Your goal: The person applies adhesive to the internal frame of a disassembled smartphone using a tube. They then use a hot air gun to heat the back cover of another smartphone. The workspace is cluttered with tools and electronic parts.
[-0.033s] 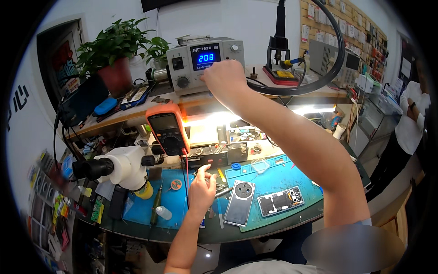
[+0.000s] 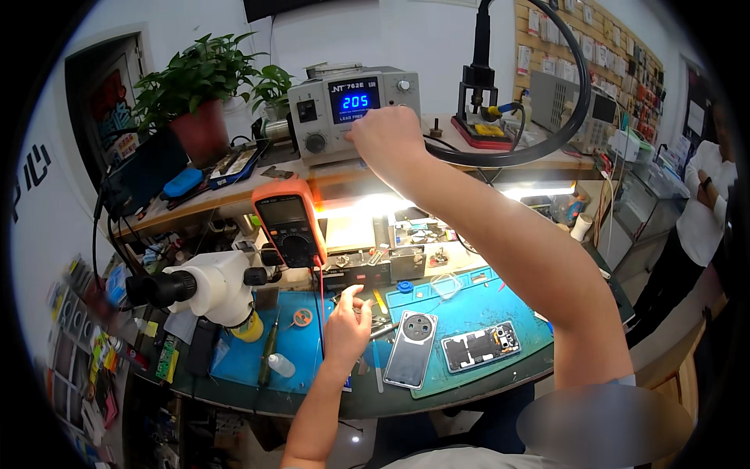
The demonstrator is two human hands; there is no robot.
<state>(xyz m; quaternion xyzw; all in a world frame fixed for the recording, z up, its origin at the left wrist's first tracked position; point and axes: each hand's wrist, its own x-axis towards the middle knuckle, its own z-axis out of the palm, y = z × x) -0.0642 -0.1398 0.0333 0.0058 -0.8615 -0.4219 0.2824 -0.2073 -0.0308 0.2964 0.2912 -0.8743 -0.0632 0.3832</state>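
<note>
My right hand (image 2: 388,134) reaches up to the front panel of a grey hot-air rework station (image 2: 303,117) with a lit blue display. Its fingers are closed against the panel, and the hand hides what they hold. Loosely curled, with nothing visible in the fingers, my left hand (image 2: 348,324) hovers over the bench beside the multimeter leads. Right of it lies a phone back cover (image 2: 411,359) with a round camera ring. Farther right, an opened phone (image 2: 480,346) with its inside showing lies on the blue-green work mat (image 2: 437,384).
An orange multimeter (image 2: 287,223) stands below the shelf edge. To the left are a white microscope (image 2: 211,285), a small white bottle (image 2: 281,364) and a solder reel (image 2: 302,316). A black hose (image 2: 539,152) loops over the shelf at right. Another person (image 2: 695,203) stands far right.
The reading on the station's display has changed slightly. The whole view has shifted a little; both hands keep their places.
</note>
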